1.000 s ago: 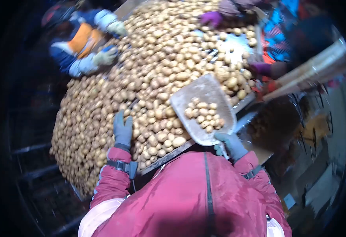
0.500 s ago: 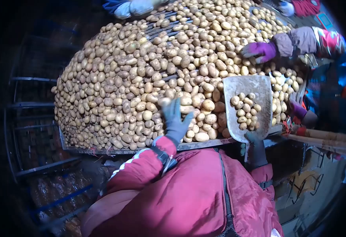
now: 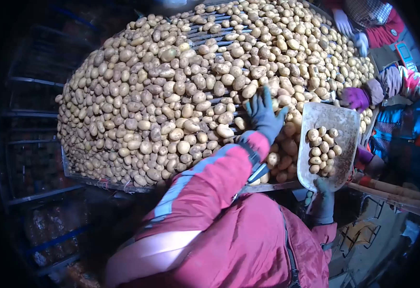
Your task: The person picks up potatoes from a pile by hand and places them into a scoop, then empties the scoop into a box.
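Observation:
A big heap of potatoes (image 3: 138, 105) covers the slatted sorting table (image 3: 212, 31) in front of me. My left hand (image 3: 266, 117), in a grey-green glove, lies on the potatoes with its fingers spread, just left of the scoop. The pale, worn scoop (image 3: 329, 115) is held by my right hand (image 3: 322, 204), whose gloved fingers are closed round its handle at the bottom. Several small potatoes (image 3: 323, 150) sit in the scoop pan. The handle itself is mostly hidden under my glove.
A co-worker's purple-gloved hand (image 3: 356, 98) is close to the scoop's upper right corner. Farther back, another person's gloved hands (image 3: 351, 29) reach over the heap. Dark metal racks (image 3: 32, 115) stand at left; wooden poles (image 3: 387, 192) lie at right.
My left hand has moved right and away from me over the potatoes. The scoop appears farther right and lower, its potatoes still in it. The co-worker's purple glove has shifted right.

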`<state>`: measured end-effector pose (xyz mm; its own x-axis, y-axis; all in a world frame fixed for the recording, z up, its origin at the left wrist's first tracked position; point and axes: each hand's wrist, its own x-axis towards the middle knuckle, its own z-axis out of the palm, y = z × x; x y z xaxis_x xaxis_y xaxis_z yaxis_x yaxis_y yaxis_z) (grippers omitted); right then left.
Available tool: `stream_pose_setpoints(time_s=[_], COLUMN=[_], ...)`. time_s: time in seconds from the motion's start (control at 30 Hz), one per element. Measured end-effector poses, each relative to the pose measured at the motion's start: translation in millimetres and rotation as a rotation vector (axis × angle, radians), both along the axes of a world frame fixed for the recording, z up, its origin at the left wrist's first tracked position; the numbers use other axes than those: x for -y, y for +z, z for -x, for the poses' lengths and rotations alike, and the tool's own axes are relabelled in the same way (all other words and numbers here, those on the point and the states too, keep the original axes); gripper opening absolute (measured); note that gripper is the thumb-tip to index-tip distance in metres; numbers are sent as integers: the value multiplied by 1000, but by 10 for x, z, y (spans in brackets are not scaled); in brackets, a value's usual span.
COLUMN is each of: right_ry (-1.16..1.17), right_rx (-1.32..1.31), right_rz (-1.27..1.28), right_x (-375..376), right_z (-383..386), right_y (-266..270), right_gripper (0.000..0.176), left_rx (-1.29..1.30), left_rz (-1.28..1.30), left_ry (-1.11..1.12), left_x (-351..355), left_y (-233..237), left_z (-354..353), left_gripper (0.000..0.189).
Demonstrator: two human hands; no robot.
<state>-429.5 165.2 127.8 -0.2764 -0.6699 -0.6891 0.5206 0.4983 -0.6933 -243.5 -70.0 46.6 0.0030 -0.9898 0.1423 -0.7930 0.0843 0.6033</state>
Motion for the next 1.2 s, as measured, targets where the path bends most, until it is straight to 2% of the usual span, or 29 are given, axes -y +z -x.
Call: stream_pose_setpoints(time_s=[0.07, 0.1, 0.13, 0.2, 0.23, 0.27, 0.3, 0.33, 0.37, 0.4, 0.43, 0.47, 0.5, 0.53, 0.67, 0.7, 0.73, 0.8, 0.83, 0.87, 0.93, 0.97, 1.03, 1.13, 1.17, 1.2], right_ry=[-116, -54, -47, -117, -88, -88, -72, -57, -78, -86, -15, 60, 54, 55, 171, 161, 148, 136, 121, 112, 188, 184, 156, 184, 138, 123], right_rx=[-36, 32, 26, 145, 48, 48, 53, 60, 93, 96, 132, 167, 164, 171, 161, 194, 224, 222, 211, 212, 284, 286, 277, 210, 130, 132], right_rz=[63, 37, 36, -12, 83, 83, 86, 88, 58, 53, 35, 17, 44, 36, 51, 47, 40, 34, 31, 31, -4, -7, -18, 27, 55, 58], right_x=[85, 51, 56, 72, 23, 95, 167, 227, 231, 212, 189, 171, 187, 179, 208, 210, 201, 165, 167, 145, 74, 54, 1, -153, -130, -188], right_z=[-91, -24, -15, 21, 111, 20, -95, -183, -213, -221, -222, -224, -288, -305, -340, -362, -380, -422, -416, -391, -337, -345, -378, -299, -353, -306], right_y=[78, 90, 75, -34, -287, -141, 13, 120, 70, 10, -52, -109, -151, -174, -240, -232, -221, -215, -207, -211, -216, -207, -167, -189, -34, -68], right_gripper=[25, 25, 25, 25, 24, 24, 23, 23, 23, 23, 23, 23, 24, 24, 30, 30, 30, 29, 28, 28, 29, 29, 28, 24, 17, 17], left_rx=[-109, -199, -172, 216, -38, -9, -360, -386, -573, 58, -182, 475, 227, 232, 594, 706, 715, 960, 874, 877, 440, 442, 398, 353, 325, 331], left_rz=[-304, -233, -307, -338, -155, 237, 32, 4, -299, 18, -27, 150, 146, 137, -2, -133, -131, -283, -435, -432, 9, 5, -276, -287, -366, -362], left_ry=[-114, -215, -420, -545, -631, -622, -550, -486, -320, -339, -292, -295, -288, -287, -284, -242, -244, -252, -242, -250, -302, -307, -189, -287, -283, -297], left_x=[260, 242, 294, 65, -12, -67, -114, -156, -179, -98, -135, -255, -380, -459, -556, -524, -466, -362, -267, -301, -486, -499, -470, -338, -306, -270], left_y=[135, 90, -60, 309, 371, 345, 323, 519, 261, -241, -195, -362, 21, 51, 54, 56, 88, 82, 79, -49, -314, -182, 48, -61, 147, 137], left_z=[115, 205, 250, 232, -16, -228, -528, -912, -1291, -1783, -2163, -2493, -2572, -2691, -3213, -3286, -3278, -3175, -3009, -2934, -2833, -2671, -2377, -2561, -2544, -2566], left_gripper=[106, 102, 92, 75, 61, 53, 47, 40, 37, 36, 35, 34, 30, 30, 17, 15, 15, 16, 26, 26, 42, 42, 53, 51, 47, 47])
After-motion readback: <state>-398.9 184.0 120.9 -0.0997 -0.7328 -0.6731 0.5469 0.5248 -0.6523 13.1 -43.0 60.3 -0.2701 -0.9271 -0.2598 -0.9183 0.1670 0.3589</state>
